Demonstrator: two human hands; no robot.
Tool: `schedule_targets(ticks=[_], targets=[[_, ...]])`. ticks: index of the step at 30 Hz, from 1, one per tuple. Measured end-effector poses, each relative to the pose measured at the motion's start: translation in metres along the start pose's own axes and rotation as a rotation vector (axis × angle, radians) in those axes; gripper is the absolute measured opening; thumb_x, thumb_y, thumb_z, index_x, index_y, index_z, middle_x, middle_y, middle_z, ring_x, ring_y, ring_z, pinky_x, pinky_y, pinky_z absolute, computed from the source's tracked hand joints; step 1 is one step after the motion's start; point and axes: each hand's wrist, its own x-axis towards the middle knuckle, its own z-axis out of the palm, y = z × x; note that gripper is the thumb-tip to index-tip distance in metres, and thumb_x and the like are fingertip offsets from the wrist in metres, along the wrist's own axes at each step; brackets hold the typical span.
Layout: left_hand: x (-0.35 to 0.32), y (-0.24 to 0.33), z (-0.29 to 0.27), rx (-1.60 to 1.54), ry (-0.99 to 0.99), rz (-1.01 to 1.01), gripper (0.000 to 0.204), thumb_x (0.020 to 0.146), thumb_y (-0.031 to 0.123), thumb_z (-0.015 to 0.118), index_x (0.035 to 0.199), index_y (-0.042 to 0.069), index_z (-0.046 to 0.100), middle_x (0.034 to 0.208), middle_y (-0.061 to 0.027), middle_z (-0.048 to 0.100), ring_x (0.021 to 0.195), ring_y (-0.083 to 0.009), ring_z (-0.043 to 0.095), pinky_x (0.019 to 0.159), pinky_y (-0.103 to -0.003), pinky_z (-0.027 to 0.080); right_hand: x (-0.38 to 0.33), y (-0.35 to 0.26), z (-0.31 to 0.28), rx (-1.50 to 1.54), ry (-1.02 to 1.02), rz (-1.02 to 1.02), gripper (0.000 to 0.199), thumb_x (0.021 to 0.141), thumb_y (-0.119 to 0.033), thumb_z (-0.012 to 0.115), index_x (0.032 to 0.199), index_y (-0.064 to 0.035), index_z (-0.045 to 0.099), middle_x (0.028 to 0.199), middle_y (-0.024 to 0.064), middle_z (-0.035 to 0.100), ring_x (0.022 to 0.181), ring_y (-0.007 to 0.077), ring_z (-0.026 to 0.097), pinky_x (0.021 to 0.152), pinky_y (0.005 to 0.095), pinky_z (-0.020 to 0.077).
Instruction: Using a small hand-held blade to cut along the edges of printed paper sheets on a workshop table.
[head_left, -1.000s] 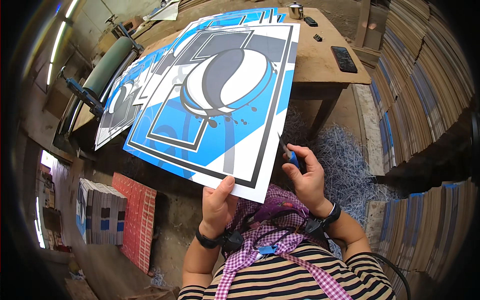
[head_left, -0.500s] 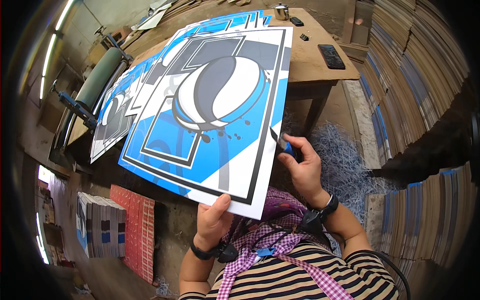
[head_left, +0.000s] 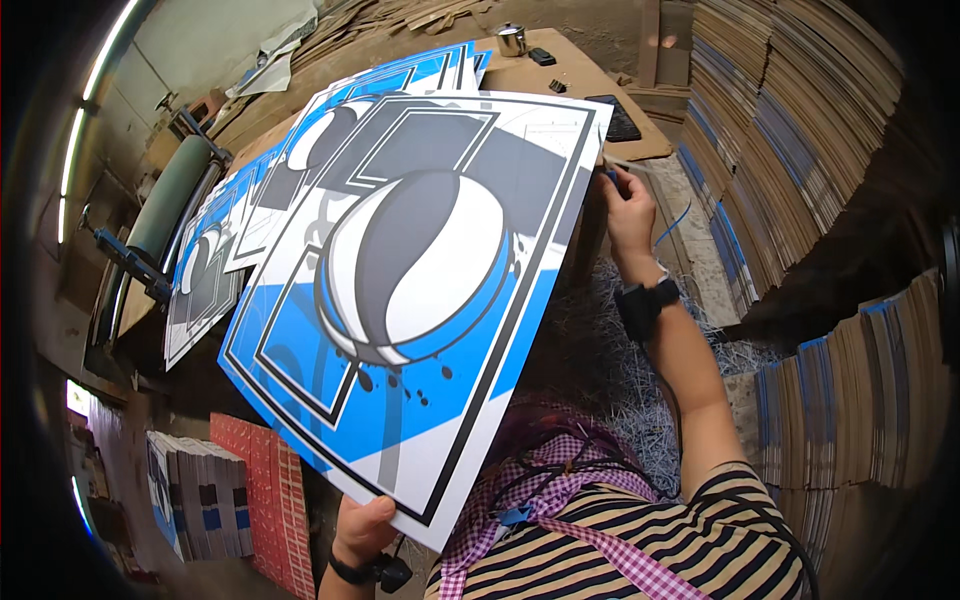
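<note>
A large printed sheet in blue, white, grey and black fills the middle of the view, tilted up toward me. My left hand grips its near bottom edge. My right hand reaches up along the sheet's far right edge and holds a small blue-handled tool against that edge. Both wrists wear dark bands. More printed sheets of the same design lie spread on the wooden table behind.
A green roller machine stands at the left. Tall stacks of cardboard sheets line the right side. Stacked printed packs sit on the floor at lower left. Shredded paper strips cover the floor beside me. A metal cup and dark objects rest on the table.
The sheet has come closer and tilted up. My right hand has moved from the sheet's lower right edge up to its far right edge. My left hand has slid lower.
</note>
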Motion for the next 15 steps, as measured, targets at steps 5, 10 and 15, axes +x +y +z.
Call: schedule_targets(ticks=[5, 10, 15], targets=[[-0.015, 0.001, -0.01, 0.016, 0.075, -0.009, 0.071, 0.069, 0.014, 0.069, 0.129, -0.005, 0.037, 0.118, -0.0174, 0.056, 0.104, -0.0301, 0.059, 0.089, -0.041, 0.049, 0.079, 0.047, -0.02, -0.052, 0.181, 0.02, 0.03, 0.078, -0.021, 0.072, 0.094, 0.0033, 0.066, 0.077, 0.0049, 0.065, 0.07, 0.01, 0.058, 0.064, 0.0244, 0.0459], [-0.022, 0.015, -0.025, 0.022, 0.192, 0.12, 0.073, 0.063, 0.013, 0.067, 0.127, -0.008, 0.038, 0.112, -0.0208, 0.058, 0.1, -0.0331, 0.06, 0.087, -0.041, 0.05, 0.089, 0.023, -0.043, 0.335, -0.039, 0.381, 0.032, 0.088, -0.034, 0.06, 0.09, -0.0017, 0.063, 0.073, 0.0044, 0.062, 0.062, 0.0141, 0.059, 0.057, 0.0259, 0.0467], [-0.009, 0.066, -0.129, 0.15, 0.187, 0.213, 0.07, 0.074, 0.035, 0.059, 0.128, -0.005, 0.039, 0.117, -0.0201, 0.055, 0.101, -0.0329, 0.059, 0.086, -0.045, 0.05, 0.05, -0.054, -0.057, 0.596, -0.562, 0.472, 0.043, 0.086, -0.03, 0.06, 0.116, -0.0009, 0.05, 0.096, 0.0099, 0.061, 0.082, 0.0196, 0.062, 0.074, 0.0308, 0.0516]])
